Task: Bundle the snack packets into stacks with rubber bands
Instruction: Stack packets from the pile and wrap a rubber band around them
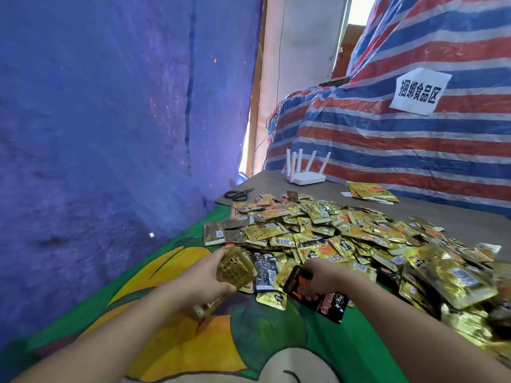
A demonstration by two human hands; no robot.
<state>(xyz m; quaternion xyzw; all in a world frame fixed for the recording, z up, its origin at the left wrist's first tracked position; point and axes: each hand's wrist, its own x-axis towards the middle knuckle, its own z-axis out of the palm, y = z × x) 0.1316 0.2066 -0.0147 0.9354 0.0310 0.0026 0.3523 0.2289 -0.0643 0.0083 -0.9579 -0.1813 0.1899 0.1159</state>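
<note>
A large heap of gold and black snack packets (345,239) covers the table from the middle to the right edge. My left hand (201,280) grips a small stack of gold packets (235,269) just above the green cloth, at the heap's near left edge. My right hand (326,277) pinches a black and orange packet (297,280) at the front of the heap. Another black packet (331,302) lies under that hand on the cloth. No rubber band is visible.
A green and yellow cartoon cloth (276,341) covers the near table. Black scissors (237,193) lie at the far left corner, a white router (304,176) stands behind the heap, and flat yellow packets (372,192) lie far right. Blue tarp wall on the left, striped tarp behind.
</note>
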